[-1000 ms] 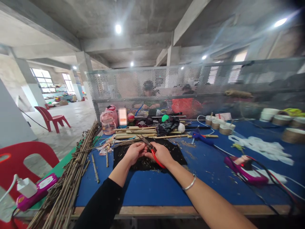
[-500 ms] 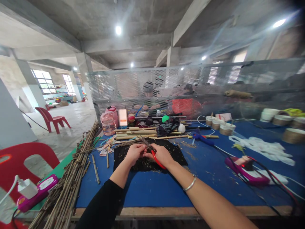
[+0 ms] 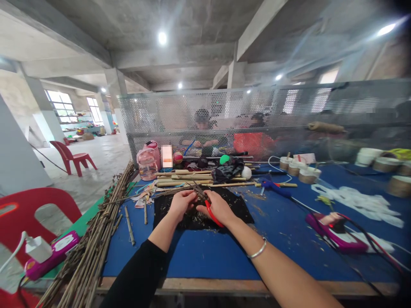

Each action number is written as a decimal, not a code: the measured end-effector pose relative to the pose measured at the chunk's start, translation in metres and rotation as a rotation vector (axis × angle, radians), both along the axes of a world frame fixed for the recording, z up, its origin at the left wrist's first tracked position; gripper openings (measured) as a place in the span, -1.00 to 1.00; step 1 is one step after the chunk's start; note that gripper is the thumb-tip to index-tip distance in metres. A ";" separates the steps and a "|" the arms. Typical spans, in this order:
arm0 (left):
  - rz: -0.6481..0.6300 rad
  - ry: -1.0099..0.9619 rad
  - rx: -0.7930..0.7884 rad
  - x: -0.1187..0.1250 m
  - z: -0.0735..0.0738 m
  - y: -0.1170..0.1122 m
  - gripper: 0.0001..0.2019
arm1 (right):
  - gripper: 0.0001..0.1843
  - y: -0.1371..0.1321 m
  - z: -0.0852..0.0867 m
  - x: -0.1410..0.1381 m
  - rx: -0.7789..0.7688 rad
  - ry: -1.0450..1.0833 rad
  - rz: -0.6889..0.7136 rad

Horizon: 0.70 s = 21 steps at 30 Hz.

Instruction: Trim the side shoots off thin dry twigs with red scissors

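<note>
Red-handled scissors [image 3: 213, 214] are in my right hand [image 3: 220, 207], their dark blades pointing up and away to the left, slightly apart. Just left of the blades, my left hand [image 3: 181, 204] is closed in a pinch; what lies between its fingertips is too small to make out. Thin brown twigs [image 3: 167, 191] stretch leftward behind that hand. Both hands are over a black cloth [image 3: 239, 209] strewn with small pale clippings. Beyond the cloth lie cut bamboo-like sticks [image 3: 180, 176].
A long bundle of stalks [image 3: 93, 252] runs along the table's left side. Short sticks [image 3: 129, 224] lie nearby. To the right are a blue glue gun [image 3: 276, 188], a purple power strip [image 3: 337, 237] and paper-wrapped tubs [image 3: 310, 174]. A perforated metal screen [image 3: 154, 115] stands behind, with people beyond.
The fingers of my two hands have moved slightly apart, and the scissor blades look a little more spread. The view has shifted slightly; the table things stay in place.
</note>
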<state>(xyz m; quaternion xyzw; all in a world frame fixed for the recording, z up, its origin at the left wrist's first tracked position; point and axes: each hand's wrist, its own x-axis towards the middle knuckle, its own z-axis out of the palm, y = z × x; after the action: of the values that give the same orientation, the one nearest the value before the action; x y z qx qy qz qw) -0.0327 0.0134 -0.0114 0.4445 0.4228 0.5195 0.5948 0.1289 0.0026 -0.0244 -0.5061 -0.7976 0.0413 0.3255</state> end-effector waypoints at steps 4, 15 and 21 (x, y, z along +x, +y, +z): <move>-0.017 -0.027 0.059 0.003 -0.001 0.001 -0.68 | -0.37 0.000 -0.002 -0.002 0.043 0.003 0.043; -0.062 -0.074 0.057 0.010 0.004 -0.006 -0.71 | -0.50 -0.008 0.008 -0.007 0.017 0.026 0.052; -0.053 -0.090 0.071 0.008 0.002 -0.005 -0.74 | -0.59 -0.010 0.011 -0.005 -0.057 0.020 0.002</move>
<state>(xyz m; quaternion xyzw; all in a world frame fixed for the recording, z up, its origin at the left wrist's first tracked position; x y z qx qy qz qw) -0.0244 0.0089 -0.0093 0.4524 0.3653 0.5377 0.6105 0.1237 -0.0076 -0.0138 -0.5142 -0.7933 0.0694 0.3186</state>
